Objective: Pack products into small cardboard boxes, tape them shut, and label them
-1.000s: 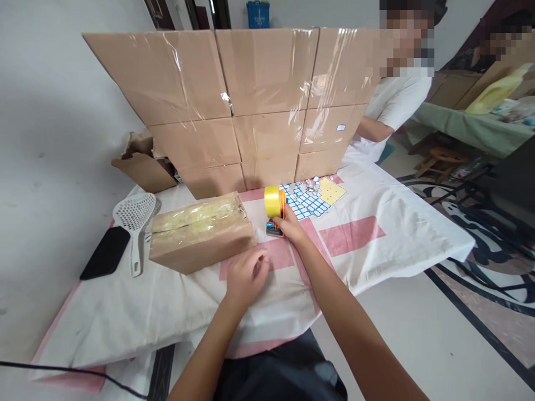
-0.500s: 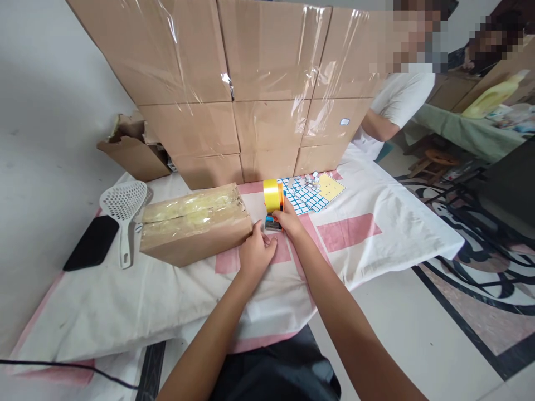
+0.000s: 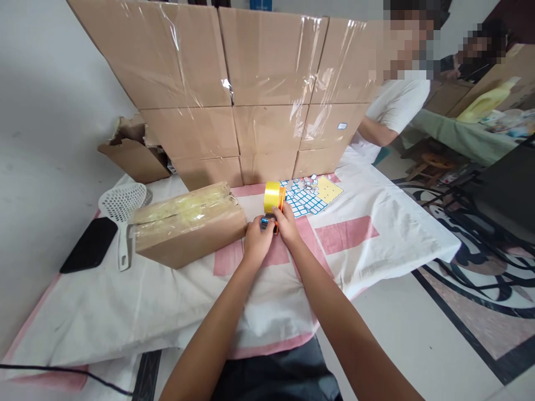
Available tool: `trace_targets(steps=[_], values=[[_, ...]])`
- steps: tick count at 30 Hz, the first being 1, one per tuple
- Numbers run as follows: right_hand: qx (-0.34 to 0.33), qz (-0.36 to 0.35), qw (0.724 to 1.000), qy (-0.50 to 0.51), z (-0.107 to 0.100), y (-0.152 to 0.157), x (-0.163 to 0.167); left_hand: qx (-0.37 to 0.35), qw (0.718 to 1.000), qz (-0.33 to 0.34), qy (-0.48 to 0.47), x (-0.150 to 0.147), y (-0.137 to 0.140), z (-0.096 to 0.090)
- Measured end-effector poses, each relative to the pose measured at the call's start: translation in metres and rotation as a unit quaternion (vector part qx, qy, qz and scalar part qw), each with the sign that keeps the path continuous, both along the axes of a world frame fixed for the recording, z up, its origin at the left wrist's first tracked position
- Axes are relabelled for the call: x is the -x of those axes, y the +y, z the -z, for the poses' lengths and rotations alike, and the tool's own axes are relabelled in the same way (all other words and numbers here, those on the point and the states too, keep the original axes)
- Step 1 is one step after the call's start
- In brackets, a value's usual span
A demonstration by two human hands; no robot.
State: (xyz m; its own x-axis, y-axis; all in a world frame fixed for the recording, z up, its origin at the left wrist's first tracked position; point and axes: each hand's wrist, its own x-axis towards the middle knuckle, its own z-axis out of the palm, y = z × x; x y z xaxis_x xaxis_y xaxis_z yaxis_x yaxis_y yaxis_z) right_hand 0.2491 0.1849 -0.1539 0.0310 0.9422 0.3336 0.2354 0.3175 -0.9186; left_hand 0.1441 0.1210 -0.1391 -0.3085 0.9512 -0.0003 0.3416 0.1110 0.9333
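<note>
Beside the tape dispenser (image 3: pixel 272 196) sits a taped carton (image 3: pixel 192 234).

There is one taped, rectangular brown cardboard box (image 3: pixel 190 236). To its left are one white perforated plastic scoop (image 3: pixel 122 205) and one flat black rectangular object (image 3: pixel 89 245); behind it, one torn-open brown cardboard carton (image 3: pixel 136 161) and one tall brown cardboard panel (image 3: pixel 270 72) divided into nine sections. To its right are one left hand (image 3: pixel 258 242), one right hand (image 3: pixel 288 224), one wide yellow tape roll (image 3: pixel 272 195), one orange tape dispenser (image 3: pixel 282 196) and one pale-yellow dotted sheet (image 3: pixel 330 191). Farther right are two other people (image 3: pixel 401 103) and one yellow plastic bottle (image 3: pixel 487 101).
</note>
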Motion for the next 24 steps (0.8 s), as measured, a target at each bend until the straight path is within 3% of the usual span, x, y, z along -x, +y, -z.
trace_targets(steps=[6,14,19,24], values=[[-0.036,0.059,0.997,-0.032,-0.015,-0.008,-0.007,-0.052,0.987,-0.037,-0.149,-0.003,0.008,0.010],[-0.014,-0.064,0.996,0.059,-0.010,-0.008,0.000,-0.024,0.933,-0.039,-0.356,0.006,-0.005,-0.003],[-0.008,-0.103,0.991,0.081,-0.007,-0.011,0.009,-0.021,0.915,-0.044,-0.400,0.010,-0.015,-0.012],[-0.025,-0.094,0.994,0.058,-0.007,-0.012,0.011,-0.021,0.925,-0.052,-0.376,0.017,-0.027,-0.019]])
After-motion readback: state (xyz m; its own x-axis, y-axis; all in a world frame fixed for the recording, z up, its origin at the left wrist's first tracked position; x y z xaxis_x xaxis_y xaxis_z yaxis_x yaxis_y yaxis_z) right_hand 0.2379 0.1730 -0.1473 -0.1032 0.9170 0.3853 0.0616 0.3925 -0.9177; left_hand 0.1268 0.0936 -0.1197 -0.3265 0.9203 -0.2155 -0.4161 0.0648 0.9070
